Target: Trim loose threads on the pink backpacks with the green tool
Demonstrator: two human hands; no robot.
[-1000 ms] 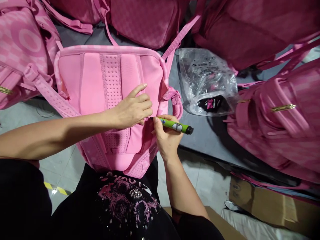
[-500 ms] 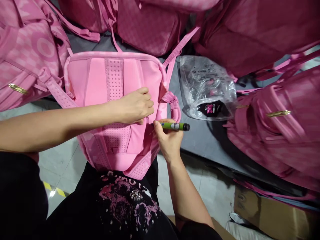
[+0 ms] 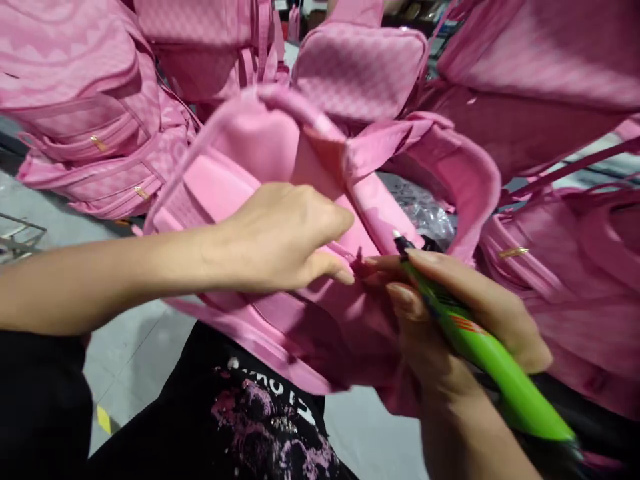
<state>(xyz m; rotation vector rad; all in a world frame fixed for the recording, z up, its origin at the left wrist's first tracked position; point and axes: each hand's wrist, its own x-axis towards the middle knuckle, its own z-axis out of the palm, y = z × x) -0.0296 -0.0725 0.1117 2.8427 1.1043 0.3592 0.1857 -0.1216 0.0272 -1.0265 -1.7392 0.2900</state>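
Note:
A pink backpack lies tilted in front of me, its padded back side and a shoulder strap facing up. My left hand rests across it, thumb and fingers pinched on the pink fabric near a seam. My right hand grips a green marker, its pale tip pointing up and left, away from the cloth. Fingertips of that hand also touch the fabric, close to my left thumb. What lies between the fingertips is too small and blurred to make out.
Several pink backpacks stand around, including one at the left and one at the right. A clear plastic bag shows through the strap loop. Grey floor with a yellow mark lies below.
The backpack has turned and tilted, its strap now looping up on the right. The marker has swung from lying sideways at the fabric to pointing up and away. Both hands sit farther right.

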